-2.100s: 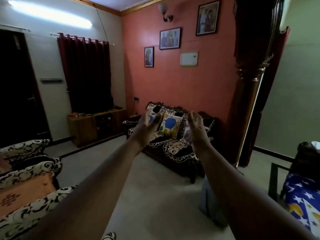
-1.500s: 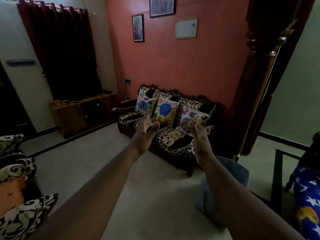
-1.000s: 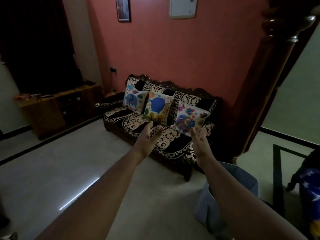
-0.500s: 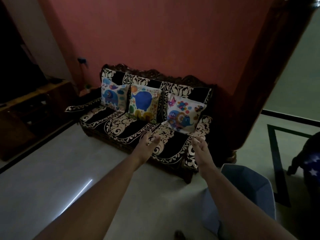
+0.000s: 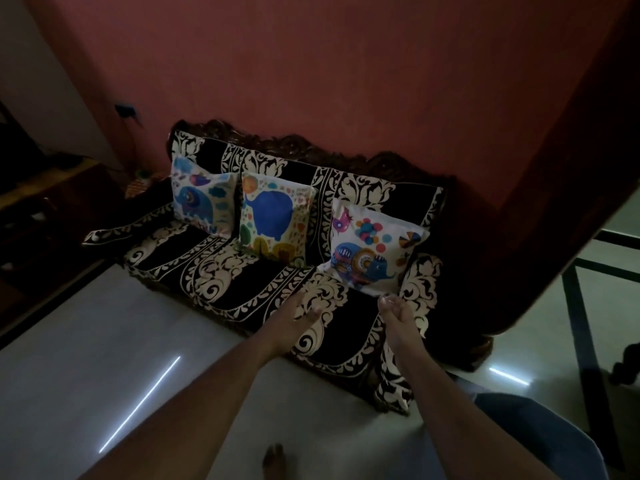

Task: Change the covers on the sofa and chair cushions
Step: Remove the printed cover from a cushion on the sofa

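Note:
A carved wooden sofa [image 5: 242,285] with a black and cream floral cover stands against the red wall. Three printed cushions lean on its back: a left elephant cushion [image 5: 201,204], a middle blue-whale cushion [image 5: 275,225] and a right cushion [image 5: 370,251] with a small blue elephant. Both arms are stretched toward the sofa's right seat. My left hand [image 5: 298,315] hovers open over the seat front. My right hand [image 5: 398,315] is open too, fingertips just below the right cushion's lower edge. Neither holds anything.
A blue-grey bag or bin [image 5: 540,431] stands on the floor at the lower right beside my right forearm. A dark wooden pillar [image 5: 561,174] rises right of the sofa. A low wooden cabinet [image 5: 41,209] is at the left. My bare foot [image 5: 274,462] shows on the pale floor.
I have walked closer to the sofa and tilted my view down; the sofa and cushions now loom larger. Both hands stayed outstretched and open, now reaching over the right seat.

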`<state>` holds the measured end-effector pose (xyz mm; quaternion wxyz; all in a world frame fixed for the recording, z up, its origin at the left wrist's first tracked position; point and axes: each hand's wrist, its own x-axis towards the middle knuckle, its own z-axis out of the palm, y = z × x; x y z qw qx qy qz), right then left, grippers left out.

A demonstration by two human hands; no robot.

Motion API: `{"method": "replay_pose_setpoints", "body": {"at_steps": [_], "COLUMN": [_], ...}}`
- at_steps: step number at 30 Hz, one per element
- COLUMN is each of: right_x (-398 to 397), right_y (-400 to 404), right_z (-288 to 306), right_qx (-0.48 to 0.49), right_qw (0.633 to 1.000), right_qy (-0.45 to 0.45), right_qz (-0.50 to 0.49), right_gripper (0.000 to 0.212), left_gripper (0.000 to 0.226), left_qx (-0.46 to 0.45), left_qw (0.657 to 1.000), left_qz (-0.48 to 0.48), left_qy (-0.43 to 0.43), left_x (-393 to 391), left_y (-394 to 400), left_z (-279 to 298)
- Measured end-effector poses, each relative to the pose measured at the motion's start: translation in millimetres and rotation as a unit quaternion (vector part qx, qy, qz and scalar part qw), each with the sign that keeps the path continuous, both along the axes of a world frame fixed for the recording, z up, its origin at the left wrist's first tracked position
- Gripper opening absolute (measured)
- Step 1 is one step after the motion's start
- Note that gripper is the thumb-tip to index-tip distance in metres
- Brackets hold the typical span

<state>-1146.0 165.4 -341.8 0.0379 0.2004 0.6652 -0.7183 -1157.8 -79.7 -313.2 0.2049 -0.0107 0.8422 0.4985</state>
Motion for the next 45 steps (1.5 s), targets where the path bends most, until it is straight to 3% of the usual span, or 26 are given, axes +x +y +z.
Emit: {"method": "replay_pose_setpoints", "body": {"at_steps": [4, 12, 14, 17, 22, 23, 26, 28, 31, 33, 36, 39, 41, 43, 45], "right_x": [-73, -195, -221, -264, -342, -356, -404, -430, -470, -491, -521, -539, -546, -548, -546], "right_y": [-11, -24, -17, 0, 37, 45, 73, 89, 112, 125, 142, 151, 155, 156, 152], "right_z": [-19, -41, -48, -65, -90, -94, -115, -129, -147, -154, -169, -186, -195, -204, -207], "right_qx": [0.027, 0.101, 0.119, 0.110, 0.110, 0.119, 0.173, 0.219, 0.320, 0.398, 0.496, 0.576, 0.606, 0.600, 0.596], "right_qw": [0.999, 0.988, 0.985, 0.984, 0.985, 0.985, 0.979, 0.970, 0.942, 0.912, 0.858, 0.796, 0.762, 0.750, 0.742], "right_qy": [-0.013, -0.085, -0.098, -0.113, -0.110, -0.105, -0.099, -0.101, -0.099, -0.070, -0.058, -0.092, -0.131, -0.185, -0.219], "right_qz": [-0.033, -0.079, -0.078, -0.079, -0.076, -0.070, -0.042, -0.020, 0.025, 0.066, 0.118, 0.160, 0.186, 0.208, 0.218], "right_gripper": [0.054, 0.060, 0.064, 0.063, 0.069, 0.067, 0.061, 0.057, 0.056, 0.057, 0.062, 0.073, 0.085, 0.090, 0.078], "left_gripper": [0.094, 0.098, 0.085, 0.049, 0.071, 0.067, 0.026, 0.036, 0.077, 0.085, 0.084, 0.083, 0.081, 0.078, 0.075], "left_qx": [0.005, -0.009, -0.025, -0.018, -0.063, -0.073, -0.093, -0.100, -0.189, -0.244, -0.247, -0.203, -0.185, -0.185, -0.174], "left_qw": [0.999, 0.996, 0.994, 0.994, 0.990, 0.990, 0.989, 0.988, 0.964, 0.941, 0.940, 0.955, 0.959, 0.960, 0.961], "left_qz": [-0.028, -0.066, -0.083, -0.098, -0.112, -0.105, -0.089, -0.094, -0.181, -0.234, -0.232, -0.174, -0.164, -0.164, -0.150], "left_qy": [-0.023, -0.063, -0.064, -0.044, -0.055, -0.062, -0.078, -0.072, -0.044, -0.022, -0.047, -0.129, -0.138, -0.131, -0.157], "left_x": [-87, -239, -271, -320, -396, -407, -442, -461, -491, -510, -532, -544, -548, -548, -546], "left_y": [-9, -29, -25, -10, 30, 41, 78, 98, 119, 128, 141, 147, 151, 152, 152], "left_z": [-26, -62, -67, -78, -114, -117, -133, -140, -155, -162, -175, -189, -199, -206, -212]}}
